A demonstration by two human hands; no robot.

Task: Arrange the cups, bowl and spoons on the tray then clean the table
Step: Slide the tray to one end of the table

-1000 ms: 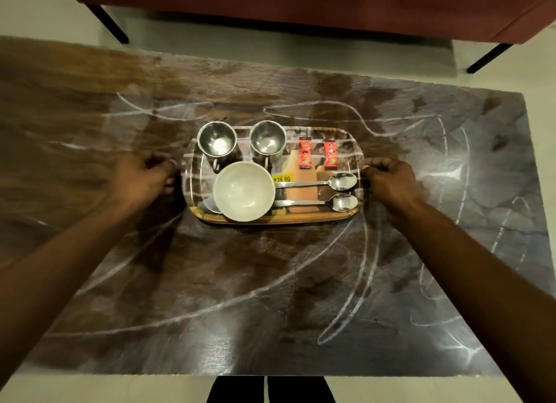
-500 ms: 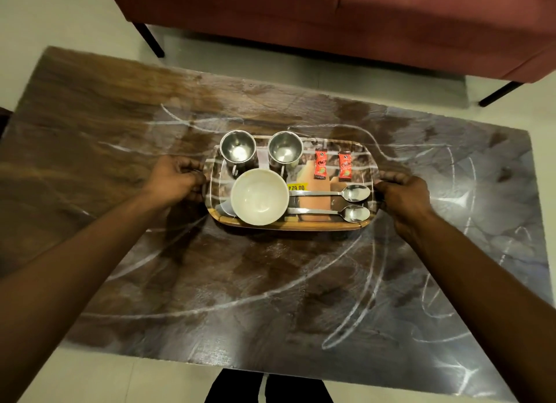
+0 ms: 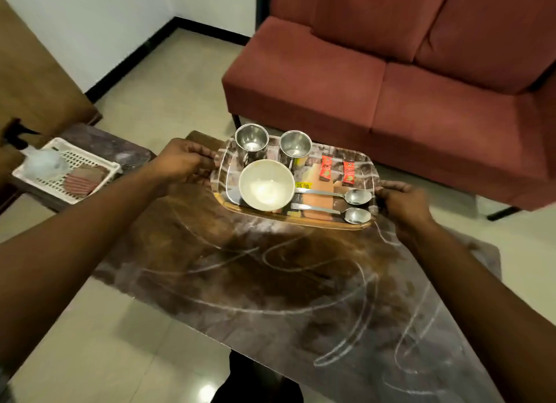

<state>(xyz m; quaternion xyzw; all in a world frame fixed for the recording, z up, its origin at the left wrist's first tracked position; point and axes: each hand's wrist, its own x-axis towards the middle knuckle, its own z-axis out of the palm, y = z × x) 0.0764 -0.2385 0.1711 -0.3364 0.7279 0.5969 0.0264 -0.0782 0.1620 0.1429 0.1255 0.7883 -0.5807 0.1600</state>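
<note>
Astride tray: left hand; right hand

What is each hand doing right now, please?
Left hand: closed, holding the tray by its left edge.
Right hand: closed, holding the tray by its right edge.

1. Left hand, at the left side of the glossy brown marbled rectangular table: bare and uncovered.
2. Left forearm: bare from wrist to picture edge.
3. Right hand, at the table's right side: bare.
4. Right forearm: bare likewise.
5. Legs, below the table's near edge: dark, near-black clothing, detail too dim to tell.
</note>
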